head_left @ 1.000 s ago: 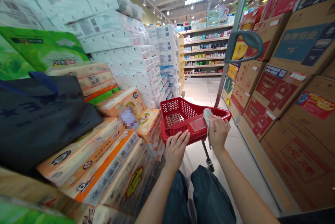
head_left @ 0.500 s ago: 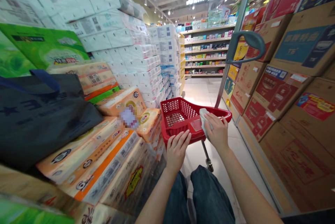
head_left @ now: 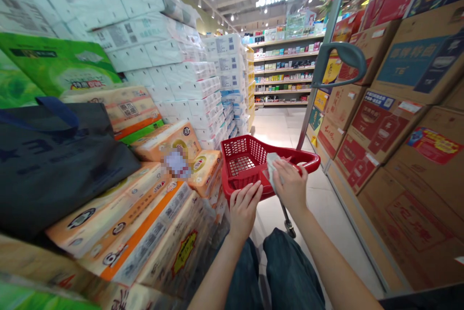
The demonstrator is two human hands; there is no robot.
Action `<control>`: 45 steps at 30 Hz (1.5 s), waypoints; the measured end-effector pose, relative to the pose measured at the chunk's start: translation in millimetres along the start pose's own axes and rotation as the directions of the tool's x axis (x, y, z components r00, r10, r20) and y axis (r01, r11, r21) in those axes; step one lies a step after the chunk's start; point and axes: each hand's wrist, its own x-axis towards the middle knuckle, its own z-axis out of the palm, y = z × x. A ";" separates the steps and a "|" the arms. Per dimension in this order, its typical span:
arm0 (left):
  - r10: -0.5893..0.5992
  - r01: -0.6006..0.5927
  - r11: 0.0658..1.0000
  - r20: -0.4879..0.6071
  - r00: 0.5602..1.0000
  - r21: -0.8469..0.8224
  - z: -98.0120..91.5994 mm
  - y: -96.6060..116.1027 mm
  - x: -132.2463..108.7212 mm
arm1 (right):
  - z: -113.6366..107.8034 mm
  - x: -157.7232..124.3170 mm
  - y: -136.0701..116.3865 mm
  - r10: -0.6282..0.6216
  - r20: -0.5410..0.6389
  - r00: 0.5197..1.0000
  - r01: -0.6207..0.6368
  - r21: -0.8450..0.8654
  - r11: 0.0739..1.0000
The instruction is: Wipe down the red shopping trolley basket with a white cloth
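Observation:
A red plastic shopping-cart basket (head_left: 225, 167) with perforated walls stands just in front of my knees, on a metal pole and a caster leg. My left hand (head_left: 244, 206) grips its near rim, fingers laid together over the edge and the thumb hidden. Under the fingers of my right hand (head_left: 292, 182) is a crumpled pale cloth (head_left: 272, 167). It is pressed against the flat panel on the basket's right part. Beyond that panel the red rim narrows to a rounded end on the right.
Packs of tissue paper (head_left: 145, 218) are piled on the left, with a dark grey bag (head_left: 61, 165) on them. Taller white stacks (head_left: 174, 53) rise behind. Cardboard cartons (head_left: 398, 169) line the right. A grey handle (head_left: 340, 63) sits on the cart's pole. Stocked shelves (head_left: 286, 70) stand ahead.
My right hand has slid left along the panel with the cloth, nearer to my left hand. The left hand has stayed on the rim.

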 end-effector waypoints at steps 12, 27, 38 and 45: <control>0.011 -0.008 0.999 -0.052 0.999 0.050 -5.0 2.8 3.8 | -0.9 -3.1 45.4 0.067 -0.155 0.986 -0.070 -0.011 0.997; -0.015 0.014 0.999 -0.039 0.999 -0.036 -6.5 6.4 5.5 | 15.6 -18.6 46.6 0.070 -0.308 0.949 -0.063 0.031 0.998; -0.010 0.008 0.999 -0.029 1.000 -0.048 -9.5 2.9 6.9 | 7.8 -13.4 52.8 -0.044 -0.124 0.991 0.049 0.035 0.998; -0.024 0.022 0.999 -0.061 0.998 -0.036 -2.1 9.0 9.9 | -0.4 1.8 7.2 0.015 0.030 0.999 -0.015 0.005 1.000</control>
